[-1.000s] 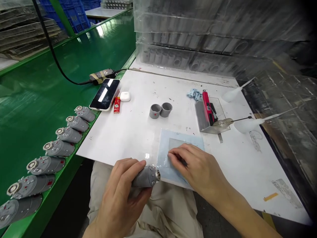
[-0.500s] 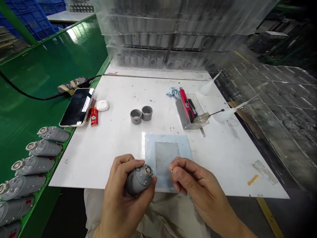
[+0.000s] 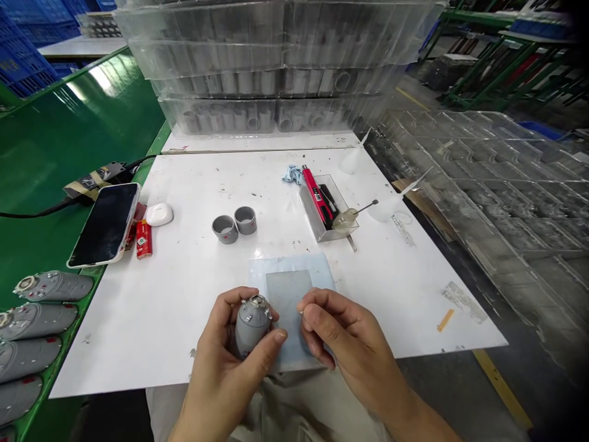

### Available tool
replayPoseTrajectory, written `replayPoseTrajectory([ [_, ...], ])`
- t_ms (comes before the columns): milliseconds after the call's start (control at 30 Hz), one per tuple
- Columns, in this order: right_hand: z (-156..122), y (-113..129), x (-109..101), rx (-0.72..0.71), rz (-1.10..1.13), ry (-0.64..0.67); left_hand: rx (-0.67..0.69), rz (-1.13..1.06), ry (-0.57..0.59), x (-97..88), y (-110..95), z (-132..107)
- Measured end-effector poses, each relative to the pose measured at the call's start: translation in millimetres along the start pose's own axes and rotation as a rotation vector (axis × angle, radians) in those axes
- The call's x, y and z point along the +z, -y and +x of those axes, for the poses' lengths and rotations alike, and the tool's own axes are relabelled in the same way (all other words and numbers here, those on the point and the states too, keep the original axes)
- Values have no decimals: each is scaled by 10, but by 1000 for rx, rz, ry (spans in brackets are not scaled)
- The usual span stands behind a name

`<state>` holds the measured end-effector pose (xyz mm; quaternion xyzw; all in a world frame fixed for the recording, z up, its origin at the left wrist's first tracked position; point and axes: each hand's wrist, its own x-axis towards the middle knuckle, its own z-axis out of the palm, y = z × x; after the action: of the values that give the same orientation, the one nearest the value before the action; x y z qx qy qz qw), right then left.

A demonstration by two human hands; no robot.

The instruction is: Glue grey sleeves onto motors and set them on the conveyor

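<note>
Where the green bench (image 3: 87,123) runs along the left edge of the table (image 3: 110,356), a row of gray motors (image 3: 46,319) lies on its side, metal ends pointing left. Just inside that edge, toward the far end, are a phone (image 3: 103,225), a red lighter (image 3: 143,239) and a white earbud case (image 3: 159,214), with a black cable (image 3: 37,212) trailing across the bench behind the phone. Toward the middle of the table, two short gray rings (image 3: 225,229) stand side by side.

Nearer the front edge, the left hand (image 3: 225,368) is clamped around a gray motor (image 3: 252,328), which it holds upright with the metal end on top, over the left edge of a pale blue sheet (image 3: 294,264). A gray rectangular pad (image 3: 285,294) lies on that sheet. Just beside the motor, the right hand (image 3: 350,347) brings thumb and forefinger together on something too small to make out.

Beyond the sheet, a clear tray (image 3: 313,215) holds a red pen-like tool (image 3: 317,196), with a crumpled blue rag (image 3: 292,175) just behind it and a thin-stemmed tool (image 3: 350,215) resting on its rim. To its right stand two white plastic cones (image 3: 381,212). Stacked clear crates of gray parts (image 3: 276,73) rise past the far edge.
</note>
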<state>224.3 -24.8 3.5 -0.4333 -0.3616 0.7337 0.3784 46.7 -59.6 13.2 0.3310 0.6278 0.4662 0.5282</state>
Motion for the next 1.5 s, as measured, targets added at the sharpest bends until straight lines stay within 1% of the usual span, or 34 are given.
replayPoseTrajectory([
  [200,-6,4,-13,-7,21,4,49,-185,138,-73,74,-21],
  [267,-8,12,-10,-7,19,5,52,-211,154,-71,89,-19],
  [333,-8,21,-6,-7,15,3,61,-205,136,-58,120,-11],
  [433,-3,34,1,-5,5,-7,107,-173,85,-49,212,11],
  [567,3,38,4,6,3,-17,237,-1,118,-85,312,49],
  [700,-1,13,5,-1,3,-18,377,120,155,-100,268,68],
  [833,-22,15,-12,8,-50,-14,403,148,178,-79,210,72],
  [867,-24,33,-27,-6,-118,-18,410,148,173,-70,206,72],
  [900,-18,58,-49,-53,-229,-28,416,142,157,-59,205,71],
  [933,-5,91,-78,-135,-383,-46,418,133,131,-47,205,68],
  [1000,45,168,-149,-344,-764,-87,406,108,60,-19,200,59],
  [1033,78,206,-186,-424,-943,-83,391,97,22,-5,192,53],
  [1067,111,240,-221,-468,-1086,-59,362,89,-9,8,180,44],
  [1133,160,292,-279,-461,-1247,8,277,72,-36,29,149,23],
  [1200,170,326,-328,-450,-1276,31,166,38,-39,44,115,-2],
  [1267,146,358,-395,-488,-1224,-38,79,-11,-36,55,91,-21],
  [1333,116,407,-514,-534,-1144,-172,41,-62,-46,56,88,-24],
  [1400,116,479,-697,-552,-1082,-387,40,-96,-60,38,115,-3],
  [1500,220,617,-1043,-560,-990,-741,106,-88,-24,-27,198,55],
])
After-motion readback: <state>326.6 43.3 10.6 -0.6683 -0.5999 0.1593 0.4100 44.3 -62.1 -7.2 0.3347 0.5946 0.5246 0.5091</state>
